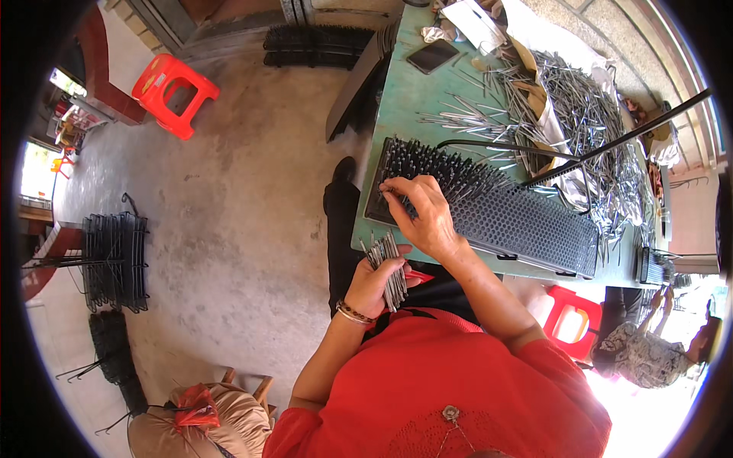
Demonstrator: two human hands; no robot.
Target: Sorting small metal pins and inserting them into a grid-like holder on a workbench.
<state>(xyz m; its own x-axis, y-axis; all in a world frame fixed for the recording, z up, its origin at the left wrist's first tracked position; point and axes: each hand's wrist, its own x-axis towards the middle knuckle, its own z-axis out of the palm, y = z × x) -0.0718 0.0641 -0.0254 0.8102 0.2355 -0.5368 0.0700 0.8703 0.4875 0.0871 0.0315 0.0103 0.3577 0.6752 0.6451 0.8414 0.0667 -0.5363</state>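
Note:
My left hand (379, 281) is closed round a bundle of thin grey metal rods (392, 284), just off the table's near edge. Over the left end of a long black perforated rack (527, 229), my right hand (426, 212) pinches with thumb and forefinger; what lies between the fingertips is too small to make out. Many dark rods (435, 164) stand upright in the rack's left part, while its right part shows bare holes. A big heap of loose metal rods (584, 114) lies beyond the rack, partly on pale wrapping.
The green table (412, 95) bears a dark phone (433, 56) and a black metal bar (618, 137) slanting over the heap. Red plastic stools (174, 95) stand on the floor. Black wire racks (114, 259) are stacked at left. Another person (645, 351) works at far right.

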